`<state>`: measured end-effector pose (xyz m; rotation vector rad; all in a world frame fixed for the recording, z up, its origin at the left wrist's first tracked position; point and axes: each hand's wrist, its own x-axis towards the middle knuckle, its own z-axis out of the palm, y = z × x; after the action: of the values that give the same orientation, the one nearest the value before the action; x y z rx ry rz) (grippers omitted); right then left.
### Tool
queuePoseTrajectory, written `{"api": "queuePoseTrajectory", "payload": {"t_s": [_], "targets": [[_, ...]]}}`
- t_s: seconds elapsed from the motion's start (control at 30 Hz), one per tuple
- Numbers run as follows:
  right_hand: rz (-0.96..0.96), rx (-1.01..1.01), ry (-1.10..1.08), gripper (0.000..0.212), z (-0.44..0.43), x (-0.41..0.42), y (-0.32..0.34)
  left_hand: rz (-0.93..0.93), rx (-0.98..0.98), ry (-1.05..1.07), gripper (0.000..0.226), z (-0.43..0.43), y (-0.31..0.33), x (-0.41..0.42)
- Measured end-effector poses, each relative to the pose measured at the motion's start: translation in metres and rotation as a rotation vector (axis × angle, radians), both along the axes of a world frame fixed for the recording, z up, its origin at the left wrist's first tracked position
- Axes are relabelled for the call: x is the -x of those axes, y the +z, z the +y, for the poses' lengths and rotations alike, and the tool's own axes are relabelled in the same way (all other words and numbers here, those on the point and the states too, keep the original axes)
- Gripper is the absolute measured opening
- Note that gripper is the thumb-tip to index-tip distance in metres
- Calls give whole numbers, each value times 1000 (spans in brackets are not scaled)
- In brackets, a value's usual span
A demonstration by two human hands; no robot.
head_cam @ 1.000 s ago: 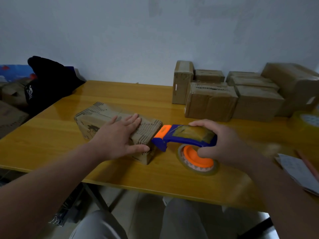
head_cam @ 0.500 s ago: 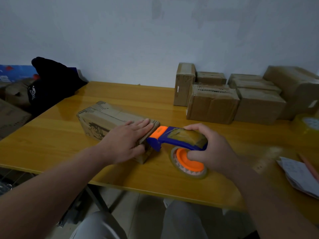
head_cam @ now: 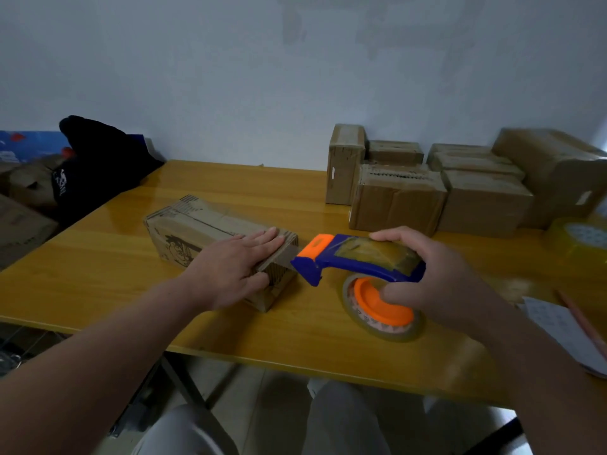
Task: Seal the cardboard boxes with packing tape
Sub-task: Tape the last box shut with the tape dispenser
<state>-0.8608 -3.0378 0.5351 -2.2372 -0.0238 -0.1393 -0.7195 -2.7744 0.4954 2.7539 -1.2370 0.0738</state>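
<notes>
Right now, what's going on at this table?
A person is taping a cardboard box on the yellow table. The left hand presses flat on the box's top near its end, while the right hand grips a blue and orange tape dispenser just off that end. A group of other boxes sits at the back of the table.

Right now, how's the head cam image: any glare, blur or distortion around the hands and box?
Head view: dim, even light; soft sheen on the glossy table behind the box; wide-angle stretch toward the bottom corners; big box at far right smeared; left hand, right hand and tape dispenser reasonably sharp.
</notes>
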Motion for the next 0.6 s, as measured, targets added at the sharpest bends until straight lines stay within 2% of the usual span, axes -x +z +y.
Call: {"api": "queuePoseTrajectory", "payload": {"t_s": [0.3,0.6], "targets": [[45,102,-3,56,-16,2,10,-11,0,4,73,0,0,-1],[175,296,25,53,27,-47,-1,2,5,-2,76,-1,0,0]]}}
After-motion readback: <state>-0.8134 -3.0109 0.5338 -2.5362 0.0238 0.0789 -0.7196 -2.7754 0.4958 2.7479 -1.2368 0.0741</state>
